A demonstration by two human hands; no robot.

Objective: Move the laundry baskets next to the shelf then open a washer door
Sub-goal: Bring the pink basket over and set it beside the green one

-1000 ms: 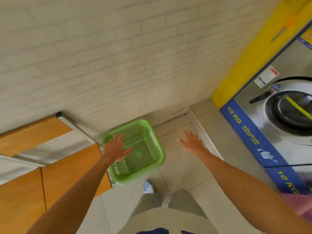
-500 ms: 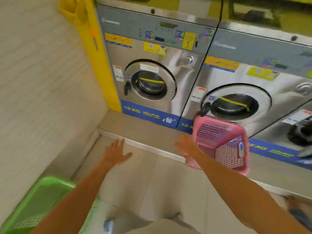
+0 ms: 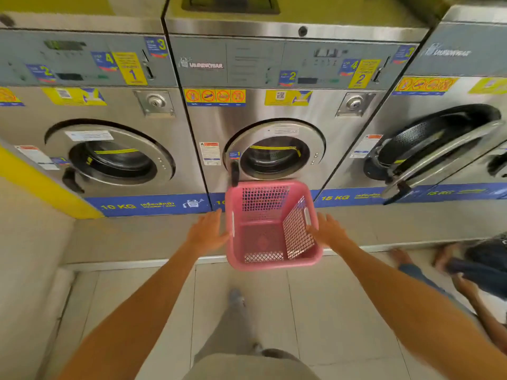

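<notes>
— Pink basket (image 3: 271, 229): anything in it?
— Nothing; only its mesh walls and floor show. It stands on the raised step below the middle washer (image 3: 277, 154).
— And the hands?
— Left hand (image 3: 207, 233) just beside its left wall, fingers spread. Right hand (image 3: 327, 231) at its right wall, spread too; whether it touches, I cannot tell.

raised ledge (image 3: 153, 237) | pink basket (image 3: 270, 229) on it | tiled floor (image 3: 315, 311) below
</notes>
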